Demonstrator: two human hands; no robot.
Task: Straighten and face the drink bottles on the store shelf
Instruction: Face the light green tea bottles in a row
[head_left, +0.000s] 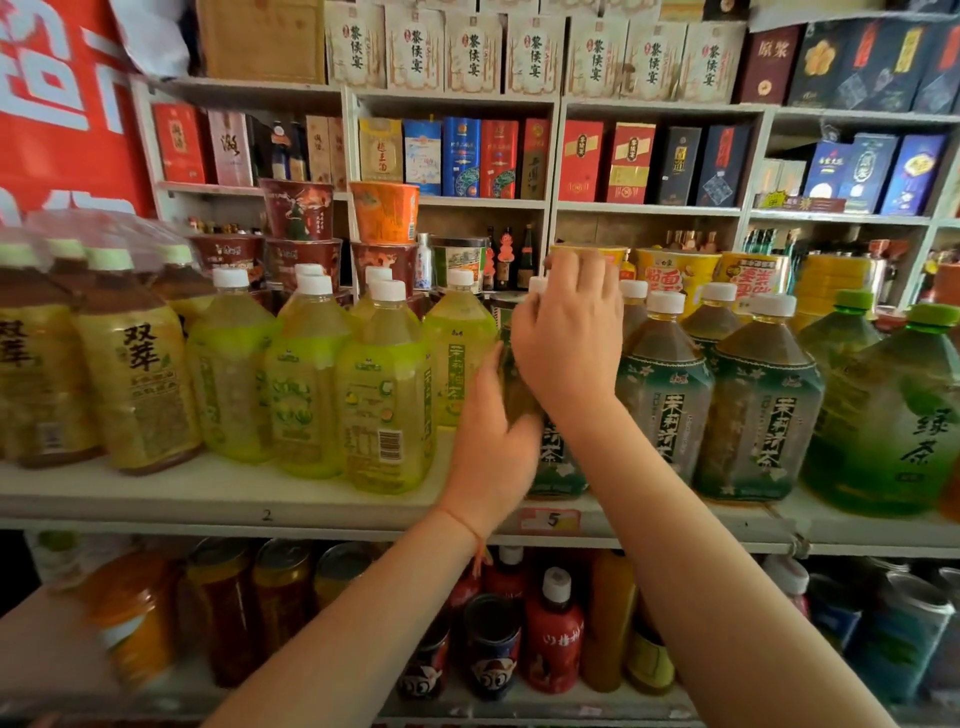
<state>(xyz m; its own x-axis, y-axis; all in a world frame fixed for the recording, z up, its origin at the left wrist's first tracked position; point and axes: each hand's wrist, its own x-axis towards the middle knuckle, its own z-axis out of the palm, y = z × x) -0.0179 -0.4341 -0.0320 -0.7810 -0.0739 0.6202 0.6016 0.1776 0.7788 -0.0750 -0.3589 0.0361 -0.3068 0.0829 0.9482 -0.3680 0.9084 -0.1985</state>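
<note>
A row of large drink bottles stands on the white shelf (218, 493). Both hands hold one dark green-labelled tea bottle (558, 457) in the middle of the row. My left hand (491, 441) wraps its lower left side. My right hand (569, 338) grips its shoulder and neck from above, hiding most of the white cap. To the left stand yellow-green bottles (384, 395) with a barcode side turned forward. On the right are matching green tea bottles (761, 405) with labels facing out.
Shrink-wrapped brown tea bottles (135, 374) fill the shelf's left end, big green bottles (893, 415) the right end. Noodle cups (384, 213) stack behind the row. Boxed liquor lines the upper shelves. Cans and small bottles (553, 634) crowd the shelf below.
</note>
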